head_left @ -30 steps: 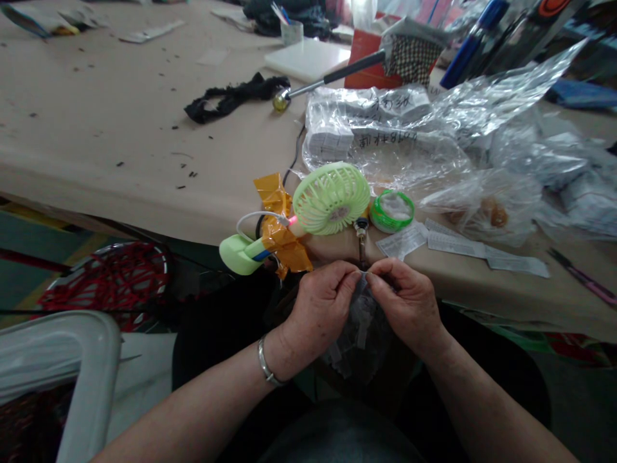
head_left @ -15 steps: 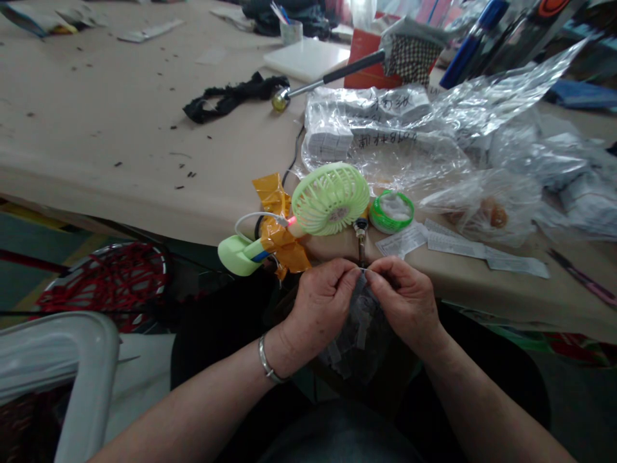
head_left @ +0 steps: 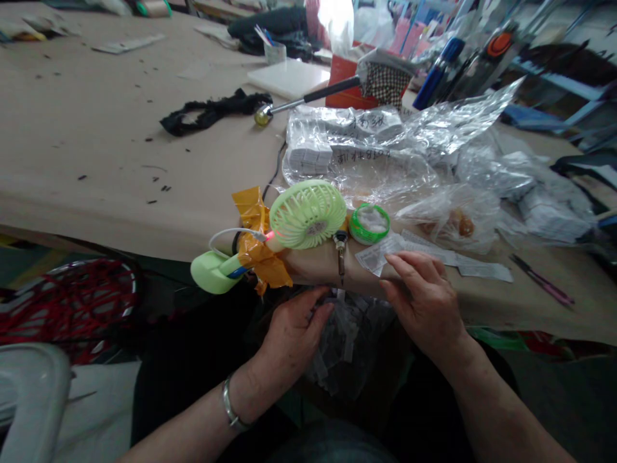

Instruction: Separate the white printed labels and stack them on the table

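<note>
At the table edge, a soldering-iron-like tool (head_left: 341, 254) points down. My left hand (head_left: 296, 328) is just below and left of its tip, thumb and index finger apart with nothing visible between them. My right hand (head_left: 427, 299) is open over the table edge, its fingertips at the near side of a printed paper label strip (head_left: 380, 253); whether they touch it, I cannot tell. Under the tool, between my hands, hangs a clear plastic bag (head_left: 349, 334) with pale scraps. Just behind the strip sits a green-rimmed round tub (head_left: 369, 223) with white stuffing.
A green handheld fan (head_left: 308, 215) is taped at the edge with orange-brown tape (head_left: 264, 260). Behind lie plastic-wrapped paper bundles (head_left: 337, 145), a black cloth loop (head_left: 212, 112) and a handled tool with a yellowish ball end (head_left: 289, 106). Pink-handled snips (head_left: 542, 281) lie on the right.
My hands, which were pinched together at the tool's tip, have separated. The left has moved down and left and opened; the right has moved to the paper strip. The camera view has shifted.
</note>
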The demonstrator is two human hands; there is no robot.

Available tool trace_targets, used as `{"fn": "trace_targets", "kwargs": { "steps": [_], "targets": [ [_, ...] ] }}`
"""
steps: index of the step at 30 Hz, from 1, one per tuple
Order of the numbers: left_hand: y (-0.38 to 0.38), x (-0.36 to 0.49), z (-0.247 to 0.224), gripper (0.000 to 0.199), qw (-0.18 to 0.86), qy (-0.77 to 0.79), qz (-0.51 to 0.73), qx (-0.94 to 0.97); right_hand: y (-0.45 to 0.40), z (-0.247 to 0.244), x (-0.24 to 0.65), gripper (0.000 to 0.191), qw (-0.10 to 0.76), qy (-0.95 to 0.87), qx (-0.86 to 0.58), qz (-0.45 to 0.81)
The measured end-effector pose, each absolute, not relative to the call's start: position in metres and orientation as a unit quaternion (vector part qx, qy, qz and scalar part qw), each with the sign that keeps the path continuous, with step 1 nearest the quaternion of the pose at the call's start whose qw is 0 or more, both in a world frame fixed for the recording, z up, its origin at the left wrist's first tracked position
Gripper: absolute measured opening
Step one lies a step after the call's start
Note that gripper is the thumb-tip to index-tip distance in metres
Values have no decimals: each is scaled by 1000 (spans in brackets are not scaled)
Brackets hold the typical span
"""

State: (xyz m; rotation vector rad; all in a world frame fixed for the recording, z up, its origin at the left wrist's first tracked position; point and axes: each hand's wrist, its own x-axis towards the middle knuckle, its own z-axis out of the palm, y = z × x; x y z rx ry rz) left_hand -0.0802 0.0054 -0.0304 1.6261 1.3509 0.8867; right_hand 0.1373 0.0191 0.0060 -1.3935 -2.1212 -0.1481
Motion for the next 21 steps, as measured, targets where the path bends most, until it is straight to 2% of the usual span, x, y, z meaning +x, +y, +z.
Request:
{"fn": "trace_targets", "kwargs": {
  "steps": [2,4,9,12,16,21],
  "targets": [
    [5,-81,-37,25,407,550,347,641,26,1,142,36,235,-809,-531,-91],
    [3,-79,-40,22,417,556,341,633,27,-5,145,33,223,-816,-524,-99],
    [1,-64,-33,12,514,554,339,560,23,-15,153,22,330,-809,-482,-63],
    [4,-48,-21,12,660,516,339,428,17,-13,155,21,377,-803,-461,-24],
    [8,-24,-5,27,839,377,324,219,-2,-10,149,18,390,-816,-428,-7],
    [11,-5,0,25,864,328,356,135,-28,-11,139,21,375,-833,-407,14]
  ]
}}
